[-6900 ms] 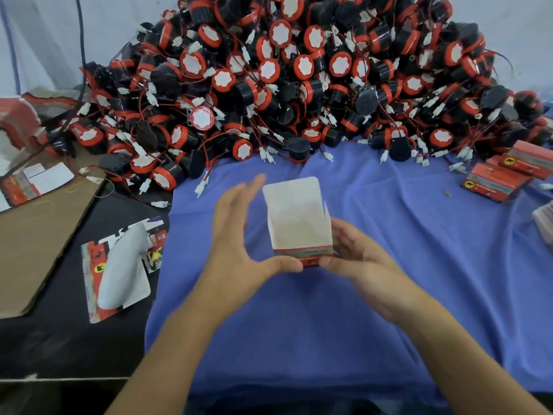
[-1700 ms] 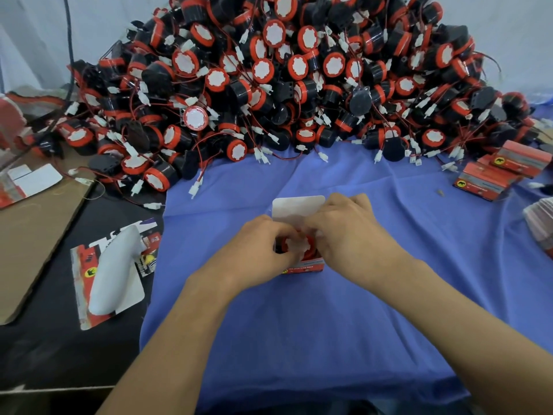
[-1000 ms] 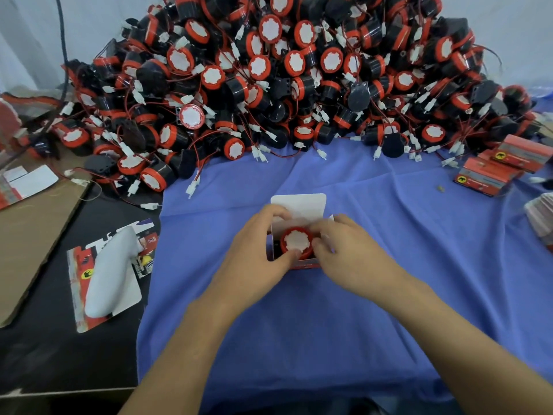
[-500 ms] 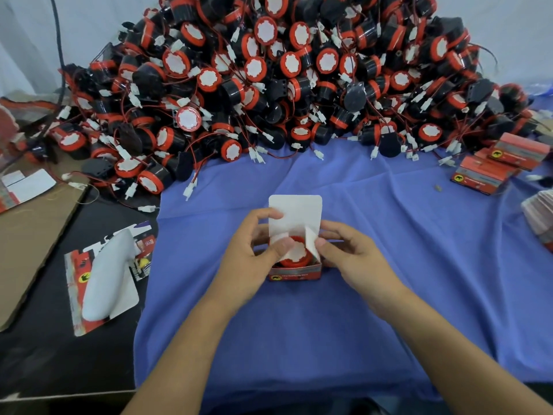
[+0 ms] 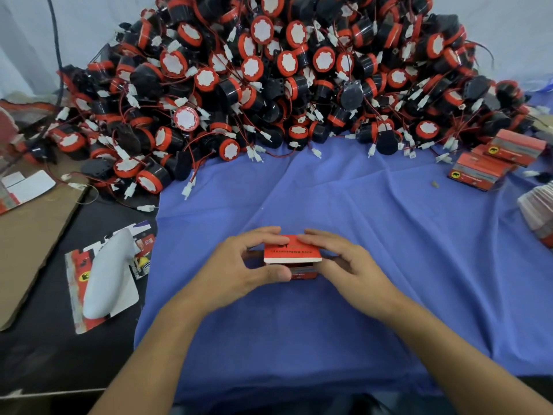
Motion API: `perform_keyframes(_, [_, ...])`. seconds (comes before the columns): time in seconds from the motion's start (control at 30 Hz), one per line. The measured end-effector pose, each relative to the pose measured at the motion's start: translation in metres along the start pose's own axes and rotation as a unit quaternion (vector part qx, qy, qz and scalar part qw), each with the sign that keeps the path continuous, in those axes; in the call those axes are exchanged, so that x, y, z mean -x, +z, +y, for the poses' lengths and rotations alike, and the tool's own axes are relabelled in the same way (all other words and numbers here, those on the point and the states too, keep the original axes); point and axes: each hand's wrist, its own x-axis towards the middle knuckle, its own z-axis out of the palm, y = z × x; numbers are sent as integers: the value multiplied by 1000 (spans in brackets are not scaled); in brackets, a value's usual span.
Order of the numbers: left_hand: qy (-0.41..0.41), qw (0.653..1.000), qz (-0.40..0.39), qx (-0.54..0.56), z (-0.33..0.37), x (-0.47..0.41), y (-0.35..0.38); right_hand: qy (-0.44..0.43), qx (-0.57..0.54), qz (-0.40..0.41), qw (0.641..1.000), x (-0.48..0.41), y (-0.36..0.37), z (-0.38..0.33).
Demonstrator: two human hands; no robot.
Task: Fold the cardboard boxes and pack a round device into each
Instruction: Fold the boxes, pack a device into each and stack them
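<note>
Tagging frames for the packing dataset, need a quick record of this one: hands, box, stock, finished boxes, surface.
left hand: pinches red cardboard box, thumb in front, fingers on top
right hand: holds the box's right side, fingers on the lid
box lid: folded down, white front edge showing, apparently not tucked in
box contents: hidden by the lid
stock: heap of round red-and-black devices with wires, behind the box
finished boxes: closed, far right
surface: blue cloth

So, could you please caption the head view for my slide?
Left hand and right hand hold a nearly closed red box on blue cloth.
</note>
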Motion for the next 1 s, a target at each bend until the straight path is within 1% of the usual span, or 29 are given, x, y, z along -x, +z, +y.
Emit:
perform_keyframes(0.03, [0,1000,-8,-12,0,1,-2,2,0,-23,1000,1,-3,1])
perform_keyframes(0.1, [2,999,3,-38,-1,3,-2,1,15,-55,998,3,-6,3])
perform_keyframes(0.17, [6,998,17,-63,-1,4,0,-4,30,-61,998,4,-7,2])
perform_keyframes(0.33, [36,991,16,-130,-2,9,3,-55,112,-17,992,4,-2,9])
perform_keyframes(0.47, [71,975,24,-210,1,10,5,-105,173,15,979,3,-2,12])
perform_keyframes(0.53, [97,963,50,-244,4,9,7,-141,199,46,969,1,0,8])
perform_keyframes(0.6, [134,947,70,-285,6,7,9,-176,219,58,958,0,1,4])
perform_keyframes(0.7, [211,901,111,-362,3,7,11,-183,239,40,953,1,2,3])
perform_keyframes(0.77, [236,895,137,-353,0,9,11,-166,232,21,958,3,1,3])
perform_keyframes(0.9, [269,889,148,-339,-4,12,13,-161,231,-2,959,8,1,6])
perform_keyframes(1.0, [253,900,138,-326,-6,18,15,-171,248,-4,953,11,2,7])
